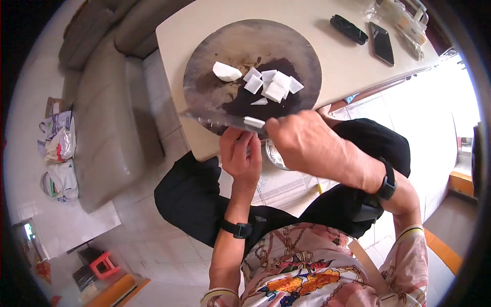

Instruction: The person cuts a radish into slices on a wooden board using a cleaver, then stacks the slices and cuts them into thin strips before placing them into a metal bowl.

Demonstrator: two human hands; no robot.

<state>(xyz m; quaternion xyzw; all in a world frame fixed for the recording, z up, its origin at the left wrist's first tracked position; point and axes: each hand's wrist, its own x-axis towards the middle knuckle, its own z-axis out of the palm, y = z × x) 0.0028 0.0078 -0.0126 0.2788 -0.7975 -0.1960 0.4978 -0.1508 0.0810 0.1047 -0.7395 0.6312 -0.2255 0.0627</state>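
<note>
My right hand point(307, 146) is wrapped round the handle of a knife point(217, 118). Its blade points left across the near edge of a round, dark-stained cutting board point(204, 51). One white piece point(254, 122) shows against the blade close to the handle. Just below the knife, my left hand point(241, 153) has its fingers pressed together. Anything inside that pinch is hidden. Farther back on the board lie several thin, squarish white slices point(275, 92), some overlapping. A thicker white chunk point(226, 71) sits to their left.
The board rests on a pale table point(171, 36). Dark sunglasses or a case point(349, 29), a phone point(381, 44) and plastic bags point(406, 23) lie at the far right. A metal bowl point(276, 156) is partly visible below the table edge. A grey sofa point(110, 117) stands left.
</note>
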